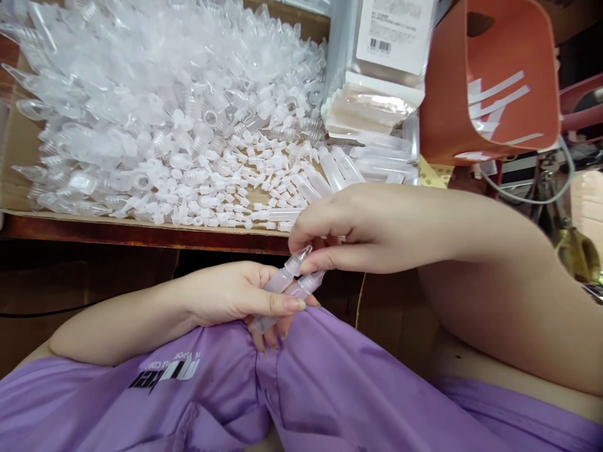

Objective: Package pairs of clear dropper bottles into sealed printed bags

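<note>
My left hand (257,295) holds two small translucent plastic tubes side by side, slanting up to the right, with the thumb across them. One tube (281,276) ends in a clear pointed tip; the other tube (306,285) lies just below it, also with a clear tip. The thumb and curled fingers of my right hand (339,235) pinch the pointed tip of the upper tube. Both hands are above my lap, at the front edge of the table. Beyond them lies a big heap of clear plastic caps and small white pieces (188,125).
A cardboard tray (117,220) under the heap has a low front edge. More empty tubes (386,160) lie at its right, by a stack of labelled plastic bags (393,37). An orange bin (447,94) with paper strips stands at the back right.
</note>
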Tool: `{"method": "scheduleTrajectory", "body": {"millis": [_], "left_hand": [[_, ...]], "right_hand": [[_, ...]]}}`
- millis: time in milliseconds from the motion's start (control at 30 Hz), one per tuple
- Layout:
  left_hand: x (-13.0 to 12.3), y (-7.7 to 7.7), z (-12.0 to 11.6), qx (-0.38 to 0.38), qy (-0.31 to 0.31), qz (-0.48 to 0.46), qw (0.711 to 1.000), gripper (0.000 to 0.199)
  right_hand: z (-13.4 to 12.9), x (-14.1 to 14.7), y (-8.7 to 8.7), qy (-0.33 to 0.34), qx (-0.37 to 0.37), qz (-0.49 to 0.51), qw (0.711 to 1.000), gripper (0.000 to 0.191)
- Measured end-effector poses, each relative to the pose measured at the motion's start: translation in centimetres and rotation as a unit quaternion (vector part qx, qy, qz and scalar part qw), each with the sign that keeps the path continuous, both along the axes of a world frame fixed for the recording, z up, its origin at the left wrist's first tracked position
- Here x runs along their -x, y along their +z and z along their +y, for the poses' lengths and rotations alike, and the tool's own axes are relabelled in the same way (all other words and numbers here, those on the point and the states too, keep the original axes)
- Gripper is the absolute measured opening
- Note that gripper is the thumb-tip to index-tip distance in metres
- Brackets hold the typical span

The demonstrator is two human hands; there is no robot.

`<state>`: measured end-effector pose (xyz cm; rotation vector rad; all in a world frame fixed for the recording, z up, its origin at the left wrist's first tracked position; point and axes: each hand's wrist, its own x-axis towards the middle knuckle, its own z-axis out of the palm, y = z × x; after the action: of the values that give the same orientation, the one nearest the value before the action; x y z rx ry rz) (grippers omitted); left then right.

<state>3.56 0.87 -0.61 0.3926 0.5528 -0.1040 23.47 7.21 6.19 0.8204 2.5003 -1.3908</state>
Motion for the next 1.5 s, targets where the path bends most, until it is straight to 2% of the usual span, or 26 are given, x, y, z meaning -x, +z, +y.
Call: {"method": "scheduleTrajectory", "body": {"millis": [100,167,333,467,600,700,833,967,1133,1200,1333,1500], "left_hand": [[-0.2,0.0,-0.1,-0.008,-0.004,0.004,1.000,0.040],[-0.4,0.1,0.0,-0.007,0.001,0.008,1.000,0.038],[-0.5,0.4,0.0,-0.008,-0.002,0.008,1.000,0.038],[-0.3,0.3,-0.1,-0.002,0.005,0.002,1.000,0.032],[-0.2,0.3,-0.2,-0.005,0.002,0.000,1.000,0.029],[-0.2,0.4,-0.1,-0.023,-0.003,0.002,1.000,0.031],[-0.2,0.8,0.0,-0.042,-0.013,0.005,0.999,0.030],[-0.2,1.2,0.1,-0.058,-0.002,0.016,0.998,0.033],[-0.5,1.5,0.1,-0.058,0.000,0.034,0.998,0.037],[-0.5,1.4,0.0,-0.064,-0.003,0.039,0.997,0.037],[-0.6,1.5,-0.1,-0.083,-0.013,0.054,0.995,0.043],[-0.6,2.0,0.3,-0.092,-0.017,0.056,0.994,0.044]], "right_hand": [[-0.7,0.2,-0.2,-0.022,-0.011,-0.075,0.997,0.044],[-1.1,0.2,0.0,-0.034,-0.038,-0.105,0.993,0.055],[-1.4,-0.4,0.7,-0.018,-0.049,-0.022,0.998,0.032],[-1.6,-0.4,0.4,-0.030,-0.071,-0.092,0.993,0.044],[-1.8,-0.4,0.1,-0.012,-0.053,-0.032,0.998,0.031],[-1.9,-0.4,0.1,-0.018,-0.070,-0.069,0.995,0.040],[-2.0,-0.4,0.1,-0.014,-0.045,0.008,0.999,0.032],[-2.0,-0.6,0.0,-0.029,-0.068,-0.051,0.996,0.039],[-2.1,-0.8,-0.1,-0.006,-0.046,0.058,0.997,0.027],[-2.2,-0.3,0.0,0.007,-0.073,0.018,0.997,0.025],[-2.3,0.5,0.0,0.003,-0.128,-0.054,0.990,0.036],[-2.1,-0.5,-0.1,0.006,-0.093,0.073,0.993,0.024]]}}
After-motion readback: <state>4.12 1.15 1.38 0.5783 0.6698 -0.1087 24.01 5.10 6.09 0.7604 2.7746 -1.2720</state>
